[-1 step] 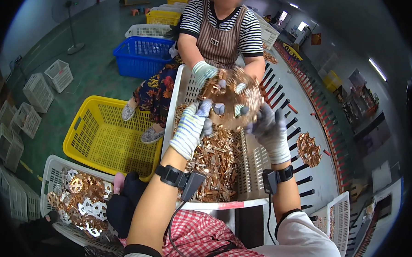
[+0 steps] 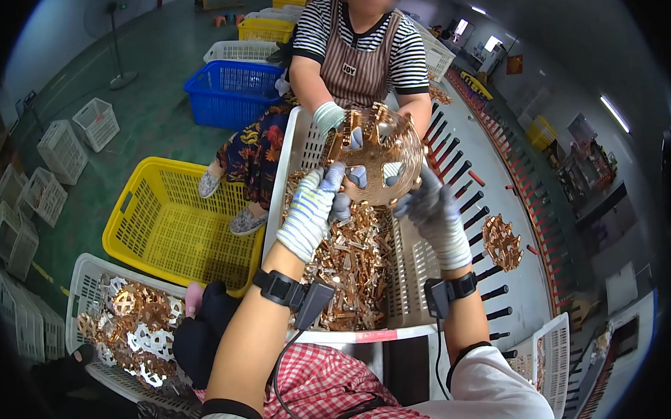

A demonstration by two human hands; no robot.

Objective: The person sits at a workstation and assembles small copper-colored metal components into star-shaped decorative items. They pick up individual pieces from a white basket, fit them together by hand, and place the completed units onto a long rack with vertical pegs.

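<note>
A copper-coloured round metal piece with cut-outs and a toothed edge (image 2: 372, 189), seemingly several layers thick, is held up over a long white crate (image 2: 411, 281). My left hand (image 2: 309, 210), in a striped glove, is closed on its lower left edge. At its lower right edge my right hand (image 2: 437, 216), in a grey and white glove, has its fingers bent round the rim; some fingertips are hidden. The co-worker's gloved hand (image 2: 329, 117) is at the piece's far left side. Small copper-coloured metal bits (image 2: 353, 276) fill the crate below.
To the left stand a yellow basket (image 2: 157, 251) and a white crate (image 2: 91, 265) of copper and silver cut-out discs. A blue basket (image 2: 230, 113) is farther back. On the right, a bench with black-handled rods (image 2: 496, 294) bears another copper-coloured toothed piece (image 2: 502, 242).
The round metal piece was smeared by motion and now shows sharply, its cut-outs clear. My right hand has shifted slightly left; my left hand has hardly moved.
</note>
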